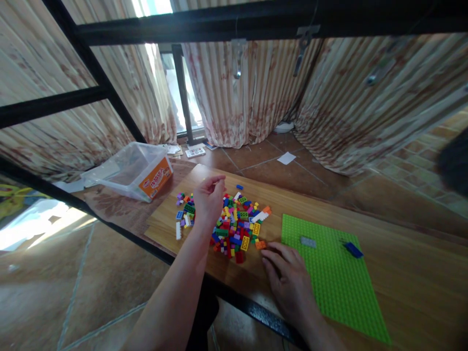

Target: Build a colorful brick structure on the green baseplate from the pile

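Bricks (234, 225) underlie curled left hand (209, 202), contents unclear; half-spread right hand (291, 275) adjoins orange brick (260, 244).

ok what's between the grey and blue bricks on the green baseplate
In the head view, bare green baseplate, plus an unclear dark patch beside the blue brick.

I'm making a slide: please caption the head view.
Left hand over a brick pile, right hand near a green baseplate.
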